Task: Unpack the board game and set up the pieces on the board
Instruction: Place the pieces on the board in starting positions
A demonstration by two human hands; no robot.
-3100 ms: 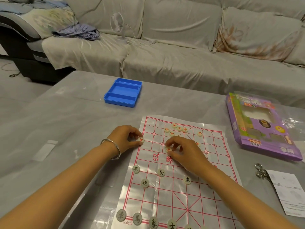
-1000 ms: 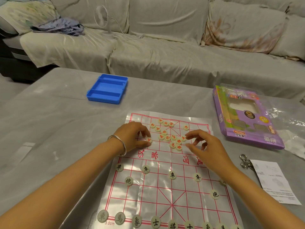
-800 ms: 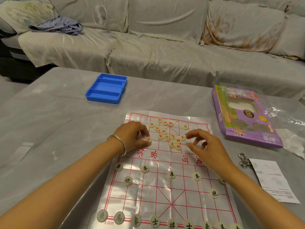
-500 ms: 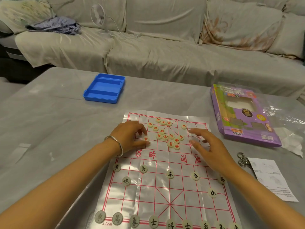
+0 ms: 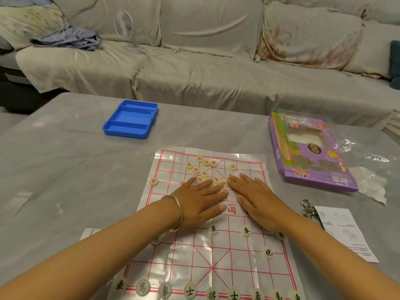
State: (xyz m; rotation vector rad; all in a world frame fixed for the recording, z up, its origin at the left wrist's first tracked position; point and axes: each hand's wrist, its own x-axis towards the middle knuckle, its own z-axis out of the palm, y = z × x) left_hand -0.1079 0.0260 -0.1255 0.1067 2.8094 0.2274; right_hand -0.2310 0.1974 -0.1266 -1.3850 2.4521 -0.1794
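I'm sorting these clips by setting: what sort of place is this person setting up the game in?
Most likely a home living room. A long sofa draped in pale covers runs behind the table, a small fan stands on its seat, and crumpled clothing lies beside the fan.

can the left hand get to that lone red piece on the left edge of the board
Probably yes. The left hand lies flat on the board, holding nothing, and the lone red piece sits just left of its fingers, with only bare board between them.
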